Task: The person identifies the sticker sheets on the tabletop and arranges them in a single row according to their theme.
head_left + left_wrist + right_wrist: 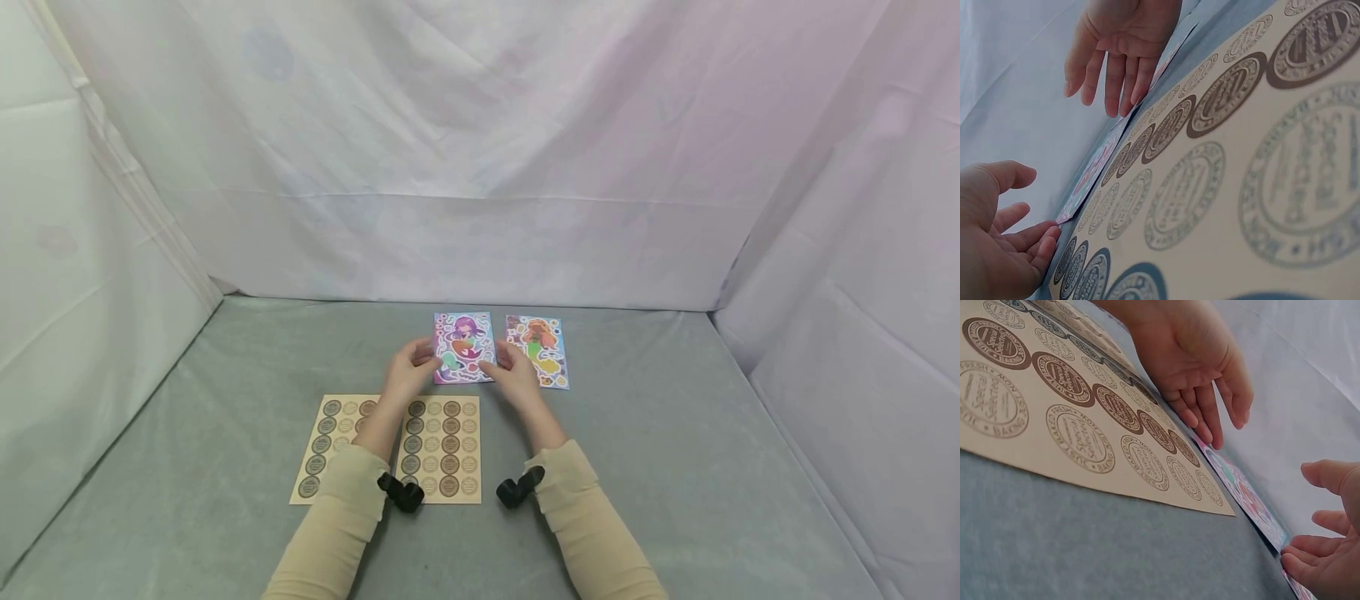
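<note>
A mermaid sticker sheet [463, 337] with a purple-haired figure lies on the grey cloth, between the two hands. My left hand [408, 371] is at its left edge; in the left wrist view the fingertips touch that edge, the thumb raised away from the sheet. On the opposite side, my right hand [516, 375] has relaxed fingertips at the right edge, its thumb also lifted in the right wrist view. A second mermaid sticker sheet [555, 340], with an orange-haired figure, lies just right of the first, partly behind the right hand.
Nearer the body, two tan sheets of round labels lie side by side, a left one [310, 442] and a right one [459, 450]. The left forearm [341, 500] passes over them. White cloth walls [480, 250] stand behind and at both sides of the table [660, 417].
</note>
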{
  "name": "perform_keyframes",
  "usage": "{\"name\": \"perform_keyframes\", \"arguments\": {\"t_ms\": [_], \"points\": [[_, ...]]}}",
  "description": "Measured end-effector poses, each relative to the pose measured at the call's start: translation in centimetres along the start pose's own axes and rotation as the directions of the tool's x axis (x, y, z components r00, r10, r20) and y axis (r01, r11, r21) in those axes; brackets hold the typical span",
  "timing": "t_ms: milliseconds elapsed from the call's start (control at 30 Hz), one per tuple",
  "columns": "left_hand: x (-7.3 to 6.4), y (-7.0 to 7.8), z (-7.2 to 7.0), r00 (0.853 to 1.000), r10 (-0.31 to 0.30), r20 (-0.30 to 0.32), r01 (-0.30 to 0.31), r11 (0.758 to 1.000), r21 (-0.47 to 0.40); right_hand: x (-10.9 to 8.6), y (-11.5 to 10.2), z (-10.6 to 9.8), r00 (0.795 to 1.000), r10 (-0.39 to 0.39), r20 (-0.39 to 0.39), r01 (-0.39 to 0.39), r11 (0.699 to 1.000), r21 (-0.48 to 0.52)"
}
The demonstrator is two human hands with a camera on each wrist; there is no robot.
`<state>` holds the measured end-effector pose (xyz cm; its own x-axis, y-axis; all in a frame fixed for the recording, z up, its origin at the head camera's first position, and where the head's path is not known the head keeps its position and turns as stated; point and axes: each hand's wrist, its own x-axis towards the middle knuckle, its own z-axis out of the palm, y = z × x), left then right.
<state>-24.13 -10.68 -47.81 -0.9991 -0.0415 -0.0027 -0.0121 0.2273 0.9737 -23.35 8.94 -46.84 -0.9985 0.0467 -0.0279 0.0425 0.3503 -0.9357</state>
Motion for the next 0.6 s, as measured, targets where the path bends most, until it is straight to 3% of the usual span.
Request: {"name": "perform_keyframes", "arguments": {"t_ms": [600], "points": [[0.27,0.49,0.75,0.999,-0.041,-0.016,0.041,0.999,-0.018,0.46,0.13,0.28,0.999,0.052,0.015,-0.051,0.999,-0.016]]}}
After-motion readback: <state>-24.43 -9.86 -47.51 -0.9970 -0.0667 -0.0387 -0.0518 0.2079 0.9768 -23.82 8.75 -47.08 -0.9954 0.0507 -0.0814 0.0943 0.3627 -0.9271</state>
